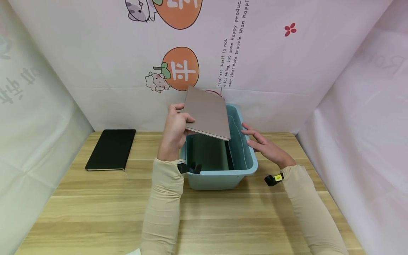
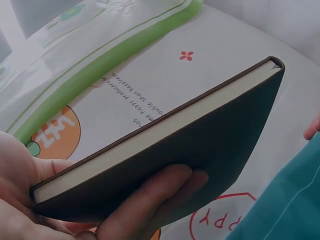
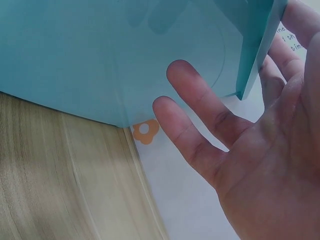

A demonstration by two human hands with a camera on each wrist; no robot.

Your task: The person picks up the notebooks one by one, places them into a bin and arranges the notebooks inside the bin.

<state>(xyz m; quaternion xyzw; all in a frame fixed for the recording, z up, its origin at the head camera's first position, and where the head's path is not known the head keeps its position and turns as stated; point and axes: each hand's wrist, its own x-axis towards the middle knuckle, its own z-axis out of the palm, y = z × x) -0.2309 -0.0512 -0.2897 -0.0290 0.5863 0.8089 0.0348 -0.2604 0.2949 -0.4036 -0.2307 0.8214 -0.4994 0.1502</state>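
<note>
My left hand grips a taupe hardcover notebook by its left side, thumb on the upper cover and fingers beneath. It is held tilted above a light blue plastic bin. In the left wrist view, the pale page edge and dark underside of the notebook show. Inside the bin lies a dark green, flat book-like thing, partly hidden by the notebook. My right hand touches the bin's right rim, its fingers spread; in the right wrist view two of them lie along the outer wall.
A black notebook lies flat on the wooden table, left of the bin. Behind the bin rises a white printed cloth, and further cloth walls stand at both sides. A small white corner shows beside the left sleeve.
</note>
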